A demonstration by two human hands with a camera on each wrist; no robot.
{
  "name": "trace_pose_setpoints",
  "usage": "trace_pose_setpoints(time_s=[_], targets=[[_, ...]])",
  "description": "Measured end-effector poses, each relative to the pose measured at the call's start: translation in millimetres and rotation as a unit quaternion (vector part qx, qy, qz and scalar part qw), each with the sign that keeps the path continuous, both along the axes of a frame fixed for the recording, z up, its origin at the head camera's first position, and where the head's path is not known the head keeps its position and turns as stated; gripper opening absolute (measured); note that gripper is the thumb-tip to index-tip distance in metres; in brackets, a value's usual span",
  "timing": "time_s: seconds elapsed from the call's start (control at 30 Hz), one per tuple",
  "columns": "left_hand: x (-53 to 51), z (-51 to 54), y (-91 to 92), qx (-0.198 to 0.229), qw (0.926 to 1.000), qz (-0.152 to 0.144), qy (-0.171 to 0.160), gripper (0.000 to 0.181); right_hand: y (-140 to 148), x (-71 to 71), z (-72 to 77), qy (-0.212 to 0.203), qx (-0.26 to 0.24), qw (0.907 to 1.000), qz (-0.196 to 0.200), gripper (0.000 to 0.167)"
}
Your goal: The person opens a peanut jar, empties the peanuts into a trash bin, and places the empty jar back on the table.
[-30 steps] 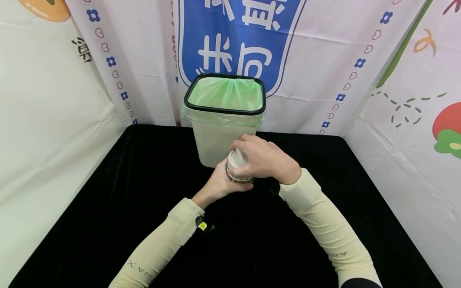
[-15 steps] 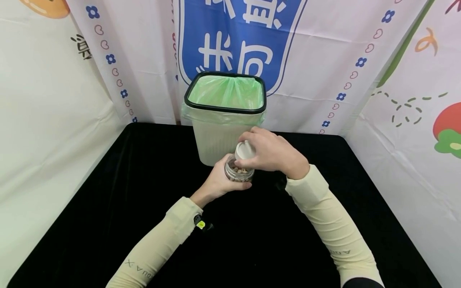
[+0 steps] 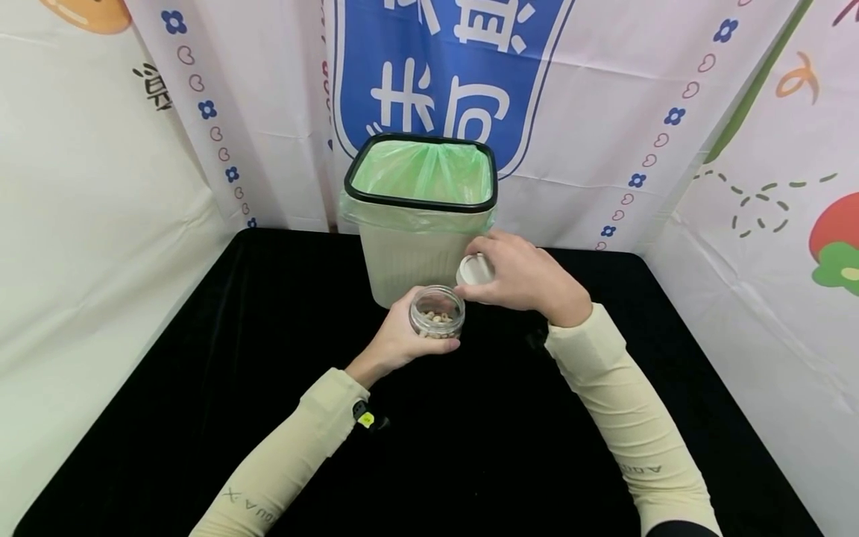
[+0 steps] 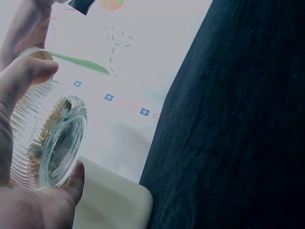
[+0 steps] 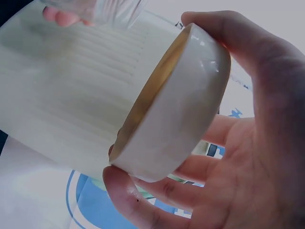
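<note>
My left hand (image 3: 400, 334) grips a clear glass jar (image 3: 438, 312) with its mouth uncovered. Small pale beige pieces (image 3: 438, 317), too small to identify surely, lie inside it. In the left wrist view the ribbed side of the jar (image 4: 35, 124) shows, with thumb and fingers around it. To the right of the jar and slightly higher, my right hand (image 3: 526, 276) holds a white round lid (image 3: 475, 269) by its rim. The right wrist view has the lid (image 5: 176, 109) tilted between thumb and fingers, apart from the jar.
A pale waste bin (image 3: 409, 253) with a black rim and green liner bag (image 3: 423, 171) stands just behind the hands. Black cloth (image 3: 268, 335) covers the table. Printed white curtains (image 3: 282, 89) enclose the back and sides.
My right hand has lifted the lid off the jar and carried it to the right and up. The jar, now uncovered, has shifted slightly left in my left hand.
</note>
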State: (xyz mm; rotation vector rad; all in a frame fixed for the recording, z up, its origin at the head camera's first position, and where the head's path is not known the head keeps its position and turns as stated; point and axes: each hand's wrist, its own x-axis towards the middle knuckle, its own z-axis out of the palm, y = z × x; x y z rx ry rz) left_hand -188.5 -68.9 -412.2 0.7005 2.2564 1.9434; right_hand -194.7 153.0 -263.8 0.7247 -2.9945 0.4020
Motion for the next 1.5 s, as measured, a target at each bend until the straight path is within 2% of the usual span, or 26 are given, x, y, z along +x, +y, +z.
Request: trace_pose_setpoints(time_s=[0.27, 0.53, 0.63, 0.8, 1.03, 1.5], targets=[[2.2, 6.1, -4.7, 0.001, 0.9999, 0.008, 0.01, 0.076, 6, -3.4, -6.1, -0.007, -0.002, 0.9999, -0.014, 0.053], [1.8, 11.7, -8.7, -0.002, 0.9998, 0.013, 0.014, 0.075, 7, -9.9, -21.3, -0.036, 0.016, 0.999, -0.019, 0.051], [1.4, 14.0, -9.9, -0.001, 0.9996, 0.016, 0.022, 0.074, 9, -11.6, -27.4, -0.036, 0.018, 0.999, -0.019, 0.051], [0.3, 16.1, -12.7, 0.005, 0.9995, 0.02, 0.022, 0.071, 10, -15.6, -40.4, -0.031, 0.023, 0.9991, -0.018, 0.053], [0.5, 15.2, -15.1, 0.006, 0.9993, 0.026, 0.027, 0.071, 10, -20.5, -63.2, -0.058, 0.041, 0.9974, -0.013, 0.053], [1.4, 17.9, -21.1, -0.004, 0.999, 0.033, 0.029, 0.073, 11, -30.3, -99.5, -0.095, 0.062, 0.9935, -0.014, 0.056]])
